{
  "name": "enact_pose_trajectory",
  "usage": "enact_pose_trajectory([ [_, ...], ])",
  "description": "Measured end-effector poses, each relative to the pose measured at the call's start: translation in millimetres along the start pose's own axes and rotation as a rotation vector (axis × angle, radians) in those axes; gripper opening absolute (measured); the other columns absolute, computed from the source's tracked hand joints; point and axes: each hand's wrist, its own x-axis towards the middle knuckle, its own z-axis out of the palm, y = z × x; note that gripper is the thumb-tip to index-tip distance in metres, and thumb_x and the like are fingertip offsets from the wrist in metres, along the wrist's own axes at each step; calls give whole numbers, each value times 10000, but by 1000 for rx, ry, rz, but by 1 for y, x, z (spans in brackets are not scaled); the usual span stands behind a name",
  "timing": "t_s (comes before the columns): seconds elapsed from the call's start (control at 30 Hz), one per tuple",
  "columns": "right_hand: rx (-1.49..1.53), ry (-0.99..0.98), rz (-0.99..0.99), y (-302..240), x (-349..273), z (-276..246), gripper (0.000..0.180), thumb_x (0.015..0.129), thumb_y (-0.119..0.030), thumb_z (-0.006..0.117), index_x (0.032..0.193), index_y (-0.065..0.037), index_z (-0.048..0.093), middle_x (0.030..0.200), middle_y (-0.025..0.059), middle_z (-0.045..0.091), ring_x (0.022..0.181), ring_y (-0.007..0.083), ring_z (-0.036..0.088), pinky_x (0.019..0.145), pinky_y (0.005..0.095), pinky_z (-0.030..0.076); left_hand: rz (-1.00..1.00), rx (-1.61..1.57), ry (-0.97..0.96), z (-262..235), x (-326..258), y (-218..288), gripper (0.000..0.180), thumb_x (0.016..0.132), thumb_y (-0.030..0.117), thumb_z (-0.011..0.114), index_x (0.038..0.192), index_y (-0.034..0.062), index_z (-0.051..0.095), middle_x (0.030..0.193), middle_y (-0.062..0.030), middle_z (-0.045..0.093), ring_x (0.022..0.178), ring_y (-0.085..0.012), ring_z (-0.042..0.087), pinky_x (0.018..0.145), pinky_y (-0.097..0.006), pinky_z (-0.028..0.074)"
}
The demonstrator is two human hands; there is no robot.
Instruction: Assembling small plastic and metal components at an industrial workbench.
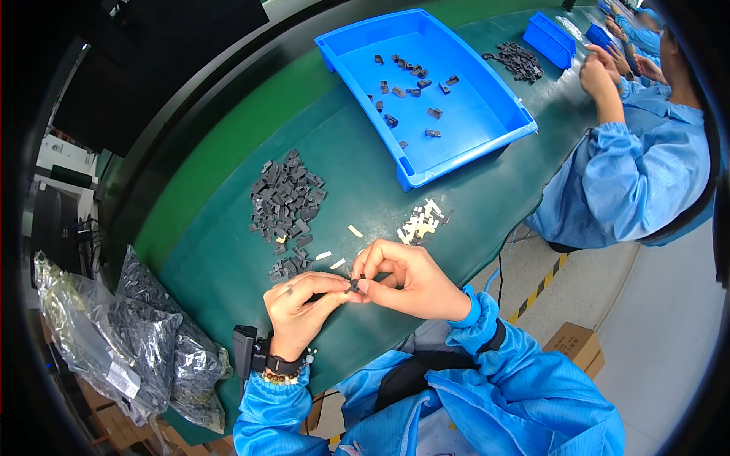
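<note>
A small black plastic part (355, 286) is pinched between my two hands over the near edge of the green table. My left hand (304, 303) grips it from the left with thumb and fingers. From the right, thumb and forefinger of my right hand (407, 280) close on the same part. Its finer shape is mostly hidden by the fingertips. Just beyond my hands lie a few loose pale strips (338, 264). A heap of small black plastic parts (287, 199) spreads past my left hand, and a little pile of white and yellowish strips (423, 222) lies past my right.
A large blue tray (411, 175) with scattered black parts stands across the green table (342, 163). Clear bags of black parts (144, 342) sit at the left edge. To the right, a co-worker in a blue smock (635, 167) sits near another black heap (519, 62) and a blue bin (549, 42).
</note>
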Motion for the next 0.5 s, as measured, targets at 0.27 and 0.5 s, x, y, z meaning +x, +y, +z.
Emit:
enact_pose_trajectory([
  [0.27,-17,2,-13,0,-1,2,104,920,46,629,962,20,538,1040,75,602,975,137,654,769,281,619,-38,-26,22,0,-2,3,166,715,-24,855,787,5,708,794,-115,748,736,-205,742,667,-290,583],
  [0.5,-24,-22,70,-4,3,2,129,970,-30,635,1057,30,560,1033,61,609,944,113,653,758,264,612,-38,-87,55,-3,0,2,163,701,-47,850,782,4,718,807,-129,751,750,-212,742,683,-298,595],
])
